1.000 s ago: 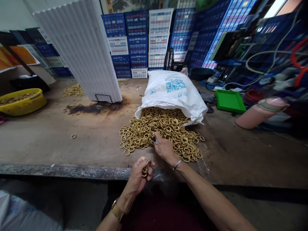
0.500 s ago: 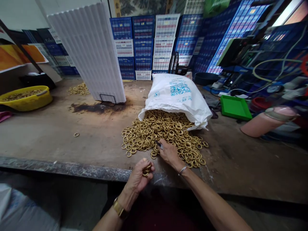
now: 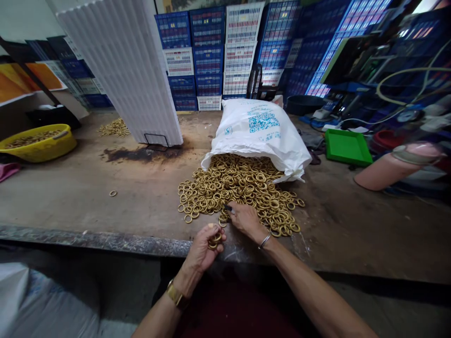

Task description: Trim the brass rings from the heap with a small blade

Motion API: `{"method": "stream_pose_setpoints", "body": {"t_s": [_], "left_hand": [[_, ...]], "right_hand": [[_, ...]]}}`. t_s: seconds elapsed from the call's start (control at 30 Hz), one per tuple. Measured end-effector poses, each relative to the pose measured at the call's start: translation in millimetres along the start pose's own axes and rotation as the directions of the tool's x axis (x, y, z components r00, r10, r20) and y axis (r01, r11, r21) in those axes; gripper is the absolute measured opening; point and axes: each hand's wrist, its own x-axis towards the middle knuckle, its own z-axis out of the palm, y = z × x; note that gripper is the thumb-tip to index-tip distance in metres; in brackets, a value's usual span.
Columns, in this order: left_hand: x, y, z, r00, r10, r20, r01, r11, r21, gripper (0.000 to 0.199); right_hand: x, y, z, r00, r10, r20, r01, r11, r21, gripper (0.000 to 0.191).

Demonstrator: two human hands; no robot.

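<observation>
Gold-coloured rings [image 3: 246, 183] spill in a heap from the open mouth of a white sack [image 3: 260, 126] onto the brown table [image 3: 148, 206]. My left hand [image 3: 206, 246], with a gold watch on the wrist, is curled around several rings at the table's front edge. At the front of the heap, my right hand [image 3: 246, 218] grips a small dark pen-like tool [image 3: 229, 208], whose tip is over the rings. What else its fingers touch is hidden. One ring [image 3: 112, 193] lies apart on the left.
A yellow basin [image 3: 42, 145] of rings stands at the far left. Behind a tall white corrugated panel [image 3: 130, 70] is a small ring pile [image 3: 114, 127]. A green tray [image 3: 347, 148] and a pink bottle [image 3: 396, 169] are on the right. Stacked crates [image 3: 207, 56] line the back.
The view has shifted slightly, so the table and crates appear higher. My right hand sits a little further left against the heap. My left hand still holds rings, its fingers slightly looser.
</observation>
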Motion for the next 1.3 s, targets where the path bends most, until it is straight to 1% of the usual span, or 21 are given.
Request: {"method": "stream_pose_setpoints", "body": {"t_s": [0.1, 0.17, 0.2, 0.27, 0.37, 0.47, 0.53, 0.57, 0.6, 0.7, 0.77, 0.87, 0.93, 1.0, 1.07, 1.13, 1.2, 1.3], "left_hand": [[0, 1, 0.9, 1.000, 0.009, -0.027, -0.008, 1.000, 0.011, 0.020], [1, 2, 1.7, 0.998, 0.031, -0.048, -0.031, 0.999, 0.019, 0.023], [2, 2, 2.3, 0.997, 0.043, -0.058, -0.041, 0.999, 0.022, 0.025], [3, 3, 4.2, 0.995, 0.066, -0.075, -0.065, 0.998, 0.024, 0.030], [4, 1, 8.9, 0.987, 0.136, -0.088, -0.131, 0.990, 0.056, 0.035], [3, -2, 13.6, 0.976, 0.200, -0.084, -0.188, 0.974, 0.128, 0.040], [2, -5, 14.6, 0.970, 0.227, -0.089, -0.208, 0.961, 0.184, 0.039], [2, -6, 14.3, 0.965, 0.244, -0.097, -0.218, 0.951, 0.218, 0.038], [2, -7, 13.6, 0.959, 0.262, -0.107, -0.228, 0.939, 0.256, 0.037], [2, -10, 9.9, 0.940, 0.322, -0.111, -0.256, 0.883, 0.393, 0.034], [0, -11, 8.1, 0.923, 0.374, -0.092, -0.284, 0.822, 0.494, 0.031], [-2, -11, 7.5, 0.893, 0.448, -0.044, -0.332, 0.723, 0.606, 0.026], [-3, -11, 7.9, 0.896, 0.443, -0.014, -0.336, 0.700, 0.630, 0.024], [-4, -12, 8.0, 0.929, 0.371, -0.018, -0.284, 0.741, 0.609, 0.025], [-4, -13, 7.6, 0.966, 0.257, -0.033, -0.195, 0.805, 0.560, 0.029], [-4, -13, 7.1, 0.984, 0.174, -0.027, -0.136, 0.847, 0.514, 0.032], [-4, -13, 7.1, 0.989, 0.149, 0.002, -0.132, 0.868, 0.478, 0.033], [-6, -13, 9.2, 0.990, 0.138, 0.029, -0.138, 0.900, 0.413, 0.032]], "right_hand": [[-1, 2, 2, 0.999, 0.006, -0.051, -0.001, 0.995, 0.096, 0.022], [-2, 3, 3, 0.997, 0.009, -0.075, 0.009, 0.970, 0.241, 0.022], [-4, 3, 3, 0.997, 0.017, -0.077, 0.010, 0.941, 0.339, 0.022], [-8, 1, 2, 0.997, 0.048, -0.055, -0.009, 0.832, 0.554, 0.020], [-18, -8, 0, 0.996, 0.082, 0.031, -0.073, 0.592, 0.803, 0.018], [-30, -17, 1, 0.986, 0.051, 0.159, -0.166, 0.373, 0.913, 0.021], [-35, -21, 3, 0.973, 0.048, 0.226, -0.230, 0.287, 0.930, 0.024], [-37, -22, 4, 0.969, 0.057, 0.239, -0.245, 0.272, 0.931, 0.024], [-38, -22, 6, 0.970, 0.065, 0.236, -0.245, 0.276, 0.930, 0.024], [-39, -20, 8, 0.980, 0.065, 0.190, -0.200, 0.334, 0.921, 0.022], [-39, -17, 6, 0.982, 0.062, 0.181, -0.191, 0.346, 0.919, 0.023], [-39, -14, 4, 0.979, 0.046, 0.197, -0.201, 0.317, 0.927, 0.030], [-39, -13, 4, 0.980, 0.047, 0.196, -0.200, 0.327, 0.924, 0.028], [-39, -13, 5, 0.981, 0.070, 0.181, -0.194, 0.370, 0.908, 0.025], [-40, -13, 6, 0.983, 0.090, 0.157, -0.181, 0.415, 0.892, 0.023], [-40, -13, 7, 0.987, 0.086, 0.134, -0.159, 0.434, 0.887, 0.022], [-41, -13, 6, 0.988, 0.072, 0.133, -0.151, 0.419, 0.895, 0.023], [-42, -13, 7, 0.984, 0.052, 0.168, -0.175, 0.347, 0.921, 0.024]]}}
